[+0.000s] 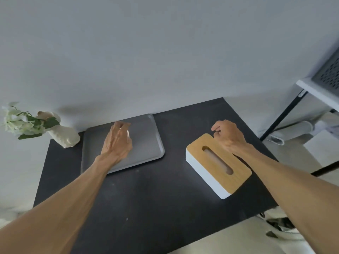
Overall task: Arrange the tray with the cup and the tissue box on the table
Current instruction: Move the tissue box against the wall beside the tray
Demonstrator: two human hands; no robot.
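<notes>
Dark table [146, 195] against a pale wall, seen from above. Grey tray [146, 143] lies flat on the table at the far edge, touching or nearly touching the wall. Left of the tray, at the table's far left corner, a white vase [64, 134] leans, holding white flowers [20, 123] with green leaves that hang out past the table edge.

Left hand [117, 142] is over the tray, back of hand up, fingers pointing toward the wall. Something small and pale glints at the fingertips; blurred, cannot tell what it is, so cannot tell if the hand grips anything. No clear cup visible anywhere. Left forearm crosses the tray's near edge.

Tissue box [218, 165], white body with wooden lid and long slot, sits on the table right of the tray, well apart from it, angled diagonally. No tissue sticks out of the slot.

Right hand [229, 136] is at the box's far end, fingers curled loosely, empty, not clamped on the box. Whether it touches the lid cannot be told. Right wrist passes over the box's right edge.

Right of the table, off it: a white shelf [319, 92] with black legs and a dark perforated item on top.
</notes>
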